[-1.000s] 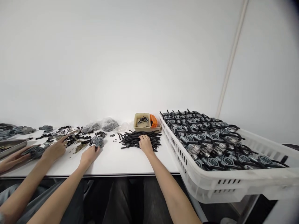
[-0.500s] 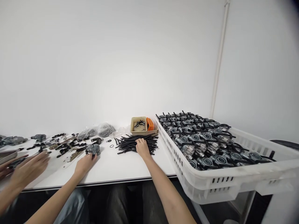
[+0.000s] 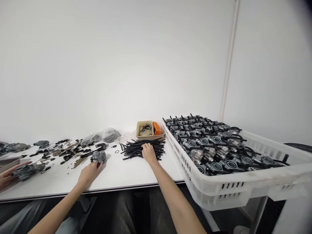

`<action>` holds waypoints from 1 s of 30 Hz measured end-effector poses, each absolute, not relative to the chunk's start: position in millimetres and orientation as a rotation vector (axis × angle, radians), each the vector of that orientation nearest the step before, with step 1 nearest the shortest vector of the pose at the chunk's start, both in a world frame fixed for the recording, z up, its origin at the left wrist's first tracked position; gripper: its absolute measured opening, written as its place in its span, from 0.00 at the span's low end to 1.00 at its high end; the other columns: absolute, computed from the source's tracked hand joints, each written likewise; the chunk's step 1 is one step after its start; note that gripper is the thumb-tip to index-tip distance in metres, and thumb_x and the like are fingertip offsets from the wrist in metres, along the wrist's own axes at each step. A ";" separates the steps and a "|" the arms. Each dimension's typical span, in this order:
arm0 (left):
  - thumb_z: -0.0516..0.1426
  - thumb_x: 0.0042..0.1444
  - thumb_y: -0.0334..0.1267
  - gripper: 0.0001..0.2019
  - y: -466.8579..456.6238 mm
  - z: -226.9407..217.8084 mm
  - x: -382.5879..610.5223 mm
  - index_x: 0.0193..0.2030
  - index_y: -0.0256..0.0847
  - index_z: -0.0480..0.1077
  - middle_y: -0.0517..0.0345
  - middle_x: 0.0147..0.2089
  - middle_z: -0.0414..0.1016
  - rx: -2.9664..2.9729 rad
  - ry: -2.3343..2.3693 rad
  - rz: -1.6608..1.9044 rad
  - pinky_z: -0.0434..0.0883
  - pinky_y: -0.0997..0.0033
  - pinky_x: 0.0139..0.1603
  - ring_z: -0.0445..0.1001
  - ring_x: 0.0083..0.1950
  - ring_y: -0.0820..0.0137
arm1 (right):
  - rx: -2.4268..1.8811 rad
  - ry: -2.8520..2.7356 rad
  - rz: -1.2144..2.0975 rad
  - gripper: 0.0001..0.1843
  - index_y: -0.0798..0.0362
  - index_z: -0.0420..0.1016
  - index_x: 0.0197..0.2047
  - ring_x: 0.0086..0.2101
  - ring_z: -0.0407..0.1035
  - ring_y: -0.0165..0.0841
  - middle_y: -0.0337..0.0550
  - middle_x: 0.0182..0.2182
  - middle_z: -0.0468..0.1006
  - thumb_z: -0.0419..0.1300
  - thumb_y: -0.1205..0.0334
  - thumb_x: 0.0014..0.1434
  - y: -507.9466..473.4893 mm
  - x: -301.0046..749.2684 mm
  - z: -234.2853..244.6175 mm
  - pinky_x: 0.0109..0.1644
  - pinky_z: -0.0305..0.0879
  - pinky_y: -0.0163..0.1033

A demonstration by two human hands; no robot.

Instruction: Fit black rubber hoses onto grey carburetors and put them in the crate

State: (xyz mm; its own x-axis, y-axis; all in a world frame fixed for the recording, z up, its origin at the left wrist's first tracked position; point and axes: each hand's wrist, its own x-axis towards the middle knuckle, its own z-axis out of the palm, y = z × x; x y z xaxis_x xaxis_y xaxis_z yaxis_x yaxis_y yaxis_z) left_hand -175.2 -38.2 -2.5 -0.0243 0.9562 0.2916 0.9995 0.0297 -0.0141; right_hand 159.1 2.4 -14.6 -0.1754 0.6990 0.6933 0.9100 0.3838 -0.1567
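- 1 co-worker's hand [image 3: 6, 176] comes in at the far left edge and lies against a grey casting [image 3: 27, 169] on the bench [image 3: 117, 178], just in front of a metal tray [image 3: 8, 161]
- Several more grey castings [image 3: 14, 147] sit at the back left, near the wall
- Many small black parts [image 3: 70, 152] are scattered across the left half of the bench, with clear plastic bags [image 3: 107, 134] of small pieces behind them
- The person's left hand [image 3: 89, 172] lies low on the bench, its fingers [image 3: 95, 165] stretched forward and spread, tips touching the near side of a grey carburettor body [image 3: 98, 157] without wrapping around it
- 2 black rings [image 3: 116, 149] lie loose between that body and the hoses
- A pile of short black hoses [image 3: 136, 150] lies mid-bench; the right hand [image 3: 149, 153] rests on its right half, fingers [image 3: 145, 148] bent down into the hoses, and I cannot tell whether they pinch one
- Behind the pile stands a beige box [image 3: 146, 134] holding a few dark clips, with an orange basket [image 3: 158, 128] touching its right side
- 1 white slotted crate [image 3: 243, 190] fills the right side, overhanging the bench edge, packed with rows of grey carburettors with hoses fitted [image 3: 209, 146]
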 end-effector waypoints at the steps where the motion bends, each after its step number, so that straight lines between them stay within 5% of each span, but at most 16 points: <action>1: 0.38 0.60 0.51 0.24 -39.3 -2.7 -174.7 0.35 0.37 0.69 0.42 0.39 0.77 -2.035 -2.073 -0.288 0.66 0.65 0.36 0.76 0.40 0.55 | -1.384 -1.944 -0.383 0.12 0.53 0.70 0.45 0.43 0.62 0.37 0.46 0.41 0.73 0.52 0.70 0.58 2.3 159.1 -14.3 0.49 0.57 0.41; 30: 0.39 0.60 0.51 0.22 -64.4 -4.8 -162.0 0.35 0.40 0.67 0.45 0.37 0.77 -2.184 -1.979 -0.276 0.65 0.66 0.34 0.76 0.38 0.57 | -1.379 -1.926 -0.359 0.11 0.54 0.70 0.44 0.43 0.61 0.37 0.47 0.40 0.73 0.53 0.70 0.57 -1.3 157.9 -11.0 0.48 0.57 0.41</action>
